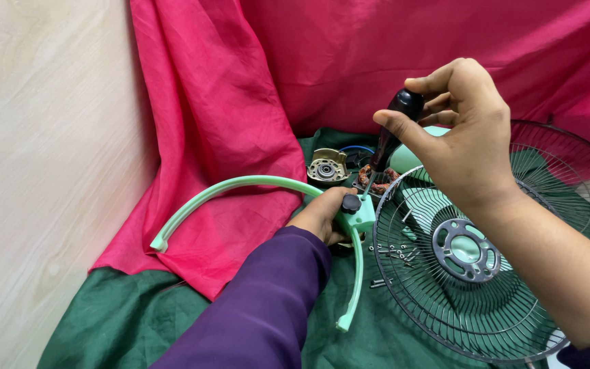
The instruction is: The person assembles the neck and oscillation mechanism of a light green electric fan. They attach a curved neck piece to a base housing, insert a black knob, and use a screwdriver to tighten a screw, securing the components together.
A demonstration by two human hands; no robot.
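Right hand [462, 133] clenched on black-handled screwdriver [392, 130], tip down at the mint green bracket [261, 183]'s hub. Left hand [322, 215] grips that hub on the green cloth [117, 314]. Keep the shaft square, press down, brace the hub so it can't rotate; loose screws [394, 254] lie by the wire fan guard [493, 253]

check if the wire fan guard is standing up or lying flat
Lying flat: the wire fan guard rests face-up on the green cloth, its round hub pointing upward.

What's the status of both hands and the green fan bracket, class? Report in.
Left hand grips green bracket at its hub. Right hand holds screwdriver, tip down at hub. Wire fan guard lies alongside, loose screws between.
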